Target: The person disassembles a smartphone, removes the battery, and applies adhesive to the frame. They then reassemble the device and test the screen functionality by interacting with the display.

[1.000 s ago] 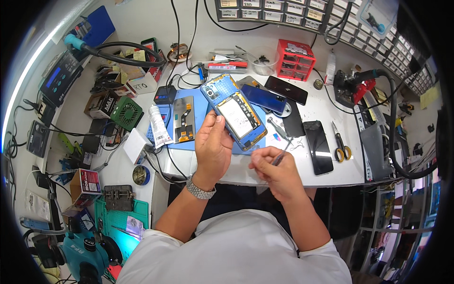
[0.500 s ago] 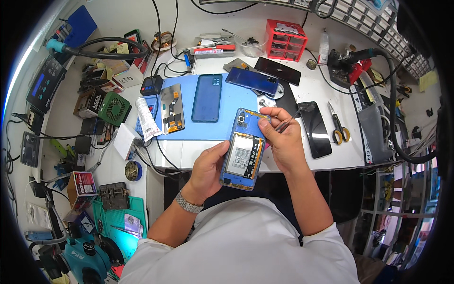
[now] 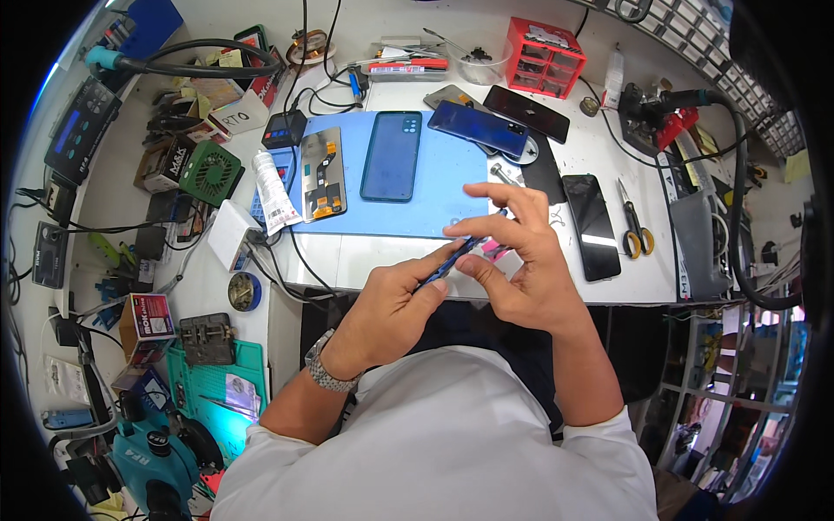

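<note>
On the worktop (image 3: 365,262), a white tube (image 3: 273,187), a display panel (image 3: 325,178) and a dark teal phone case (image 3: 391,158) are laid out. Near the front edge, a slim blue phone (image 3: 453,259), seen edge-on, is grasped by the left hand (image 3: 378,314); its far end is bracketed by the right hand's (image 3: 532,269) thumb and fingers, whether clasped cannot be told. Farther right, a black phone (image 3: 592,230) and scissors (image 3: 633,217) are placed.

Phones (image 3: 591,227) and a bare display panel (image 3: 323,174) are lying on the surface (image 3: 347,256); a microscope (image 3: 149,460) and red parts drawers (image 3: 546,61) are marking a phone-repair workshop.
</note>
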A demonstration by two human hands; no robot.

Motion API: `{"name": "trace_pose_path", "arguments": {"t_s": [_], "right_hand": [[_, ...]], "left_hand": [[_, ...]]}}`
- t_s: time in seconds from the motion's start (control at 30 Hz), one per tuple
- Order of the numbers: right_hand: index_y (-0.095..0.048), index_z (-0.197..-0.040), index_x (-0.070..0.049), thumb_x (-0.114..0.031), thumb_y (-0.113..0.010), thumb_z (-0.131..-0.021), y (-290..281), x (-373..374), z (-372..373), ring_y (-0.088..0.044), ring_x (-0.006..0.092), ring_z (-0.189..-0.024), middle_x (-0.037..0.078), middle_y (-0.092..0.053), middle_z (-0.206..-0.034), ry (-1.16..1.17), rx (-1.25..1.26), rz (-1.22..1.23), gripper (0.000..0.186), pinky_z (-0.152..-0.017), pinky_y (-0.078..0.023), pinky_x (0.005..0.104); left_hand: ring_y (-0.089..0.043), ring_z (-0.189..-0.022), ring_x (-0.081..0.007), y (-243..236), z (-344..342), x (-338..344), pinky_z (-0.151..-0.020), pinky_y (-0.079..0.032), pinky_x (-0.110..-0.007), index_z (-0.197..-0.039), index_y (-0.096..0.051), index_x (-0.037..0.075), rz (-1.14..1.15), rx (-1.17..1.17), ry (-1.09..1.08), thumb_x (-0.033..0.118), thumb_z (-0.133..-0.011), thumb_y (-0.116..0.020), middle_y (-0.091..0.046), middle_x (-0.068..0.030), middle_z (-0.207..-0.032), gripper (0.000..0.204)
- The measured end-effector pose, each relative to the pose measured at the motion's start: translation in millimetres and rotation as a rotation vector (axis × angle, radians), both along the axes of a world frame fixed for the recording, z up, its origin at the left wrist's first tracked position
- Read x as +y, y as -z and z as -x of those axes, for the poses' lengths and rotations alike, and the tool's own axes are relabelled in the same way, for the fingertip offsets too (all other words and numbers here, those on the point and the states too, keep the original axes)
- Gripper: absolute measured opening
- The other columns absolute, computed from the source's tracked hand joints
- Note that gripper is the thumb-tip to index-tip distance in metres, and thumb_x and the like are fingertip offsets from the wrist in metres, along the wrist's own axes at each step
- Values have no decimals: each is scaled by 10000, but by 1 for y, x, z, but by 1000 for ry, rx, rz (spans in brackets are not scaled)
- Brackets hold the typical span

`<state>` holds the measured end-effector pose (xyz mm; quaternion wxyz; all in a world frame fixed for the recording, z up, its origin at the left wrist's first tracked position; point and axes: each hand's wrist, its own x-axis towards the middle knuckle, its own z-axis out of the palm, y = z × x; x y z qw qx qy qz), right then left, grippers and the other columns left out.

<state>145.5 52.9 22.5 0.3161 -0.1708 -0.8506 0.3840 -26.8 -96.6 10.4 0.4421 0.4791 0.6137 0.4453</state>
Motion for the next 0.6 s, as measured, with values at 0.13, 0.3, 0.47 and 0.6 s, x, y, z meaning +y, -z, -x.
{"name": "trace_pose_path", "arguments": {"t_s": [0.13,0.3,0.47,0.6], "right_hand": [[-840,-1024,-121,77,-713,-759,6,-3,1,-492,308,-1152,94,-623,-1221,-37,-32,51,354,-979,-461,411],[-829,-991,-92,117,-661,-721,10,-7,5,-503,286,-1051,88,-599,-1086,-10,8,46,381,-935,-464,381],[-794,-1079,-51,144,-631,-704,11,-5,4,-534,292,-1044,105,-625,-1058,0,71,70,453,-922,-479,375],[-763,-1105,-20,158,-604,-701,16,1,1,-569,304,-1056,128,-659,-1057,-36,112,132,470,-928,-486,386]], "left_hand": [[-621,-724,-171,-6,-1,1,-727,-523,-314,-1477,-646,2,-3,96,23,124,-1032,-570,-729,-192,-884,467],[-625,-758,-167,1,-5,0,-750,-526,-321,-1463,-651,-11,-96,120,-1,115,-1049,-556,-750,-174,-953,442],[-607,-687,-218,13,-9,1,-685,-507,-341,-1468,-633,-41,-212,134,-55,146,-1060,-577,-707,-185,-845,453],[-587,-681,-209,6,-10,-1,-679,-497,-350,-1473,-621,-60,-109,98,-31,152,-1080,-559,-673,-156,-806,452]]}}
